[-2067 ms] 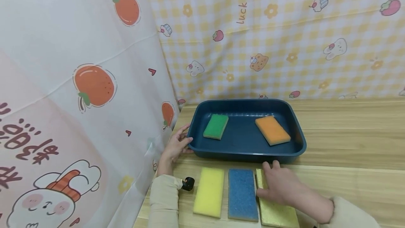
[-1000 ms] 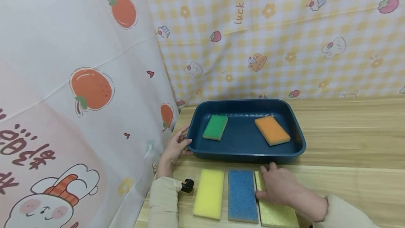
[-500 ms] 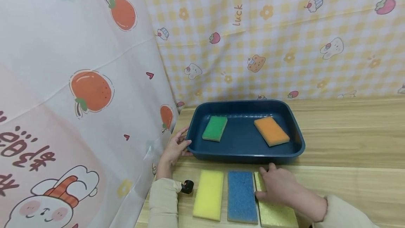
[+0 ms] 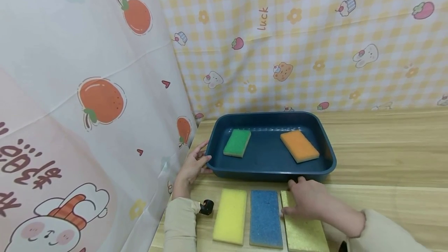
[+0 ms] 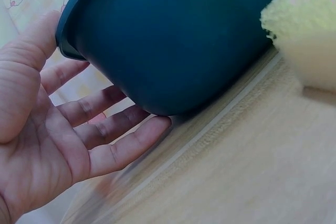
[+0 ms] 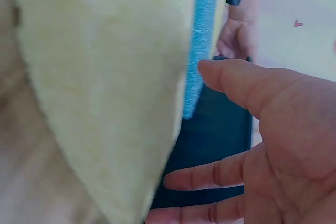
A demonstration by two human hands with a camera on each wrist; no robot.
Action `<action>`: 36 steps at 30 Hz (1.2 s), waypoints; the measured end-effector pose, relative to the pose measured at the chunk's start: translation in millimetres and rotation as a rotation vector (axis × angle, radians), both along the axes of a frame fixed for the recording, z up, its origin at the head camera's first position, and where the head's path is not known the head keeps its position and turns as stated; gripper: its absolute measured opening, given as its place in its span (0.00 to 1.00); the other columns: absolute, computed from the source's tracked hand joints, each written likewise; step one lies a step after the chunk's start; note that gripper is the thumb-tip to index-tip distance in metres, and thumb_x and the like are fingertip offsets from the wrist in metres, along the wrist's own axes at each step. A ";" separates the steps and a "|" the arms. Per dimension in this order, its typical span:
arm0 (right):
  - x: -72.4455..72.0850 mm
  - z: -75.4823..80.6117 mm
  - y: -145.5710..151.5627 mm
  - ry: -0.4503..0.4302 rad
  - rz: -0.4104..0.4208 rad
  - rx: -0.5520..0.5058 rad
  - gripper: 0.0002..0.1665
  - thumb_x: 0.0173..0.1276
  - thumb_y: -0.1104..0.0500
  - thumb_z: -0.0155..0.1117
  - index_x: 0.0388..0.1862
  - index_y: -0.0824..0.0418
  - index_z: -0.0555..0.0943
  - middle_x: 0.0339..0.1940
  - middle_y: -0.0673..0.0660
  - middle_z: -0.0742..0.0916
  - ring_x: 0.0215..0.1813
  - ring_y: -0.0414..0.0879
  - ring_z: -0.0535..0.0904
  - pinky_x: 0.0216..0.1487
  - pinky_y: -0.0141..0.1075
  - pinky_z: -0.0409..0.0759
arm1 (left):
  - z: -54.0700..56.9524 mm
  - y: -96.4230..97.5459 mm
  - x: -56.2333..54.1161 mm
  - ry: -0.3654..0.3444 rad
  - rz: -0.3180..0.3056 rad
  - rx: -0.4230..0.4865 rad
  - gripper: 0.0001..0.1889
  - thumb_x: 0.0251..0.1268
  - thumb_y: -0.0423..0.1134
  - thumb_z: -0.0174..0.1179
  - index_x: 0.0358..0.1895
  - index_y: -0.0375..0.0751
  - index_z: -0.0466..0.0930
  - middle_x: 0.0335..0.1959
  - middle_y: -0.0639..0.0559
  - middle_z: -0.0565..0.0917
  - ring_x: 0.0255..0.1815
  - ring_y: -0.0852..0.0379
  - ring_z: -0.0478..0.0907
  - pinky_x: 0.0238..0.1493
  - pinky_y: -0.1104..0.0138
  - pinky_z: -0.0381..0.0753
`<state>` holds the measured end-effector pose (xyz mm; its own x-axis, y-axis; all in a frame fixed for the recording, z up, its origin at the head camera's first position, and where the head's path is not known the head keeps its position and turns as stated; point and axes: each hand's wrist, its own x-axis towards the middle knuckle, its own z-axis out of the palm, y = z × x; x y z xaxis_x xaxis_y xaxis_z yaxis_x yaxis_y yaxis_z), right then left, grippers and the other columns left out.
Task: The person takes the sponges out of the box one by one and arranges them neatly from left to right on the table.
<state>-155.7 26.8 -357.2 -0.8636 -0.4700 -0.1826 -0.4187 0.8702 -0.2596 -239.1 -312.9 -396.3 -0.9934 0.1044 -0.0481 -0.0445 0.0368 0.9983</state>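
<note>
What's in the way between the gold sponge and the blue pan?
The right hand is: its fingertips reach past the far end of the gold sponge, towards the blue pan. The pan's near wall stands up too. Nothing else visible is between them.

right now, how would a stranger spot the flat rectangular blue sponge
On the wooden tabletop, find the rectangular dark blue pan. In front of it, the flat blue sponge lies between the rectangular yellow sponge and rectangular gold sponge. Of these, only it is blue.
</note>
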 end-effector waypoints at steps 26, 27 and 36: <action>-128.6 89.7 0.4 -0.205 -0.141 -0.192 0.19 0.63 0.48 0.57 0.23 0.62 0.76 0.22 0.58 0.78 0.27 0.53 0.77 0.25 0.40 0.78 | 4.9 1.0 4.8 0.013 0.018 -0.007 0.28 0.63 0.26 0.49 0.66 0.48 0.59 0.53 0.33 0.70 0.42 0.45 0.77 0.35 0.47 0.78; -134.2 87.5 0.0 -0.206 -0.157 -0.192 0.18 0.64 0.48 0.56 0.29 0.64 0.78 0.30 0.60 0.80 0.32 0.56 0.78 0.27 0.41 0.79 | 5.1 0.8 4.9 0.013 0.019 -0.005 0.28 0.63 0.26 0.49 0.66 0.48 0.59 0.53 0.33 0.70 0.42 0.45 0.77 0.35 0.48 0.78; -173.6 56.7 0.0 -0.129 -0.147 -0.078 0.20 0.64 0.50 0.55 0.17 0.60 0.74 0.11 0.48 0.64 0.18 0.42 0.62 0.26 0.34 0.65 | 3.3 2.6 5.2 0.019 -0.003 -0.004 0.29 0.63 0.27 0.49 0.67 0.49 0.58 0.55 0.31 0.69 0.44 0.44 0.76 0.36 0.47 0.77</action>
<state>-329.3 26.7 -300.5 -0.8957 -0.3580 -0.2638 -0.2480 0.8945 -0.3720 -233.9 -310.3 -393.0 -0.9938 0.1071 -0.0292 -0.0249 0.0410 0.9988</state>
